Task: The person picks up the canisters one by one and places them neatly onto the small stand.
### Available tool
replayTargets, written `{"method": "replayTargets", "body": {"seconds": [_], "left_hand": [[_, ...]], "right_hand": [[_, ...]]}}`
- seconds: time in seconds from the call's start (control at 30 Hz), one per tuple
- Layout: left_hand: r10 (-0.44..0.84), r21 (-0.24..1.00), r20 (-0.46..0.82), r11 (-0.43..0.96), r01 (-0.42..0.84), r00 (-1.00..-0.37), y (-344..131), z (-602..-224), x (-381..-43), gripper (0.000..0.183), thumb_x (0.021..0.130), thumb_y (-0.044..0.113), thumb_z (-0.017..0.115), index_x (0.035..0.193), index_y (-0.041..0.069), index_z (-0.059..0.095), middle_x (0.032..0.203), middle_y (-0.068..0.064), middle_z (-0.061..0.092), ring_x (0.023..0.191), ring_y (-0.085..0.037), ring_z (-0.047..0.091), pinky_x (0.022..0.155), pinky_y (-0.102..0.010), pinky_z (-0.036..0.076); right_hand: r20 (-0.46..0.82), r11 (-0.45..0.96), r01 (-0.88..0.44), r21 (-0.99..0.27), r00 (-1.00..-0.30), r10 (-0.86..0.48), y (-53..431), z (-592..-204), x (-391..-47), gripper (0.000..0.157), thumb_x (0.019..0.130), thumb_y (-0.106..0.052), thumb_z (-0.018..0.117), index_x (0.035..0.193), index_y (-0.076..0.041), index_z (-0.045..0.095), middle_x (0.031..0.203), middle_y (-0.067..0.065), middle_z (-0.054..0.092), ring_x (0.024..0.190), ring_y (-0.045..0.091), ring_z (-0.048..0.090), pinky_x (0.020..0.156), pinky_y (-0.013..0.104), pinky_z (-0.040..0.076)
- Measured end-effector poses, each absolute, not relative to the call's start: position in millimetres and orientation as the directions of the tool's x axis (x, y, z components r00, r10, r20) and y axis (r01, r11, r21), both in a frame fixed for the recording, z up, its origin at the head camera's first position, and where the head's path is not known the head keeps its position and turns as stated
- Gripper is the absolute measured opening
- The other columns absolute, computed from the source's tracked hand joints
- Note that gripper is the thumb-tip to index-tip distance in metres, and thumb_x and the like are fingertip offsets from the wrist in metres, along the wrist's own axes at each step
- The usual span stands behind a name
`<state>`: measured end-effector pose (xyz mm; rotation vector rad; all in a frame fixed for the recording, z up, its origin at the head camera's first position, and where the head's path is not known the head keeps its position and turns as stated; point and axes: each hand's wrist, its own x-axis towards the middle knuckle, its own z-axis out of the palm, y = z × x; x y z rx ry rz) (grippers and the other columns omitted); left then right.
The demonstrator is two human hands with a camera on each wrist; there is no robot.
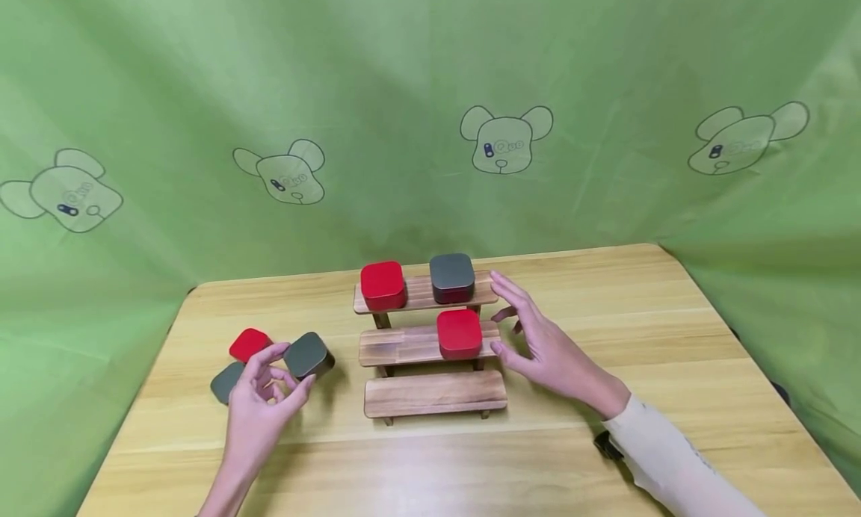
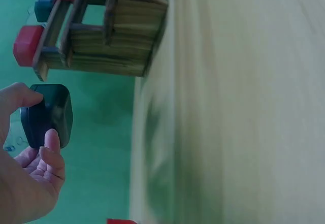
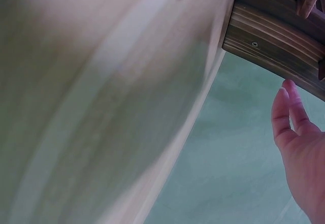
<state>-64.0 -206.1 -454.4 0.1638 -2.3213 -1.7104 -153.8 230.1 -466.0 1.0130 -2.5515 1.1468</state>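
Observation:
My left hand (image 1: 258,405) pinches a dark grey square tin (image 1: 306,355) with rounded corners, thumb on one side and fingers on the other. It is raised and tilted left of a three-tier wooden stand (image 1: 436,394). The left wrist view also shows this tin (image 2: 48,115) between thumb and fingers. At the stand's right end, my right hand (image 1: 548,349) has its fingers spread, fingertips at the upper and middle shelves. A red tin (image 1: 383,285) and a grey tin (image 1: 452,276) sit on the top shelf. Another red tin (image 1: 460,334) sits on the middle shelf, at its right.
Behind my left hand, a red tin (image 1: 250,344) and a grey tin (image 1: 226,382) lie on the wooden table (image 1: 430,472), partly hidden by the hand. A green cloth (image 1: 403,69) with printed bear heads hangs behind and beside the table.

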Motion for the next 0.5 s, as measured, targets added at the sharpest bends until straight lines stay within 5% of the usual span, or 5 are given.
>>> {"method": "replayTargets", "body": {"seconds": [0.3,0.5], "left_hand": [[-0.1,0.945,0.29,0.184,0.269,-0.952,-190,-439,-58,0.066,0.081,-0.018,0.086,0.141,0.0,0.065,0.1,-0.014,0.061,0.075,-0.018,0.052,0.071,-0.026,0.047],[-0.052,0.942,0.306,0.163,0.294,-0.951,-178,-437,-58,0.066,0.08,-0.018,0.087,0.14,0.002,0.068,0.104,-0.013,0.06,0.081,-0.017,0.051,0.073,-0.029,0.046]], "right_hand": [[0.397,0.487,-0.637,-0.597,-0.763,-0.511,230,-465,-156,0.093,0.102,-0.023,0.072,0.175,-0.025,0.016,0.181,0.0,0.015,0.122,0.015,0.064,0.085,0.05,0.06],[0.394,0.488,-0.634,-0.6,-0.765,-0.51,230,-465,-154,0.094,0.102,-0.021,0.073,0.175,-0.023,0.015,0.182,0.001,0.015,0.123,0.018,0.064,0.086,0.053,0.061]]}}
